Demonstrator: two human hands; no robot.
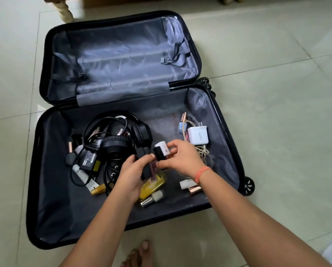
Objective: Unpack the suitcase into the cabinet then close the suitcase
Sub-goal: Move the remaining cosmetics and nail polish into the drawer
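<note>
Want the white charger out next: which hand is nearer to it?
Right. The right hand is just below-left of the white charger; the left hand is farther left, by the headphones.

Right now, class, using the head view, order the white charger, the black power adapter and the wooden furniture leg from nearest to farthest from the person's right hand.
1. White charger: just beyond the right hand, slightly to its right.
2. Black power adapter: well off to its left.
3. Wooden furniture leg: far corner, top left of the view.
</note>
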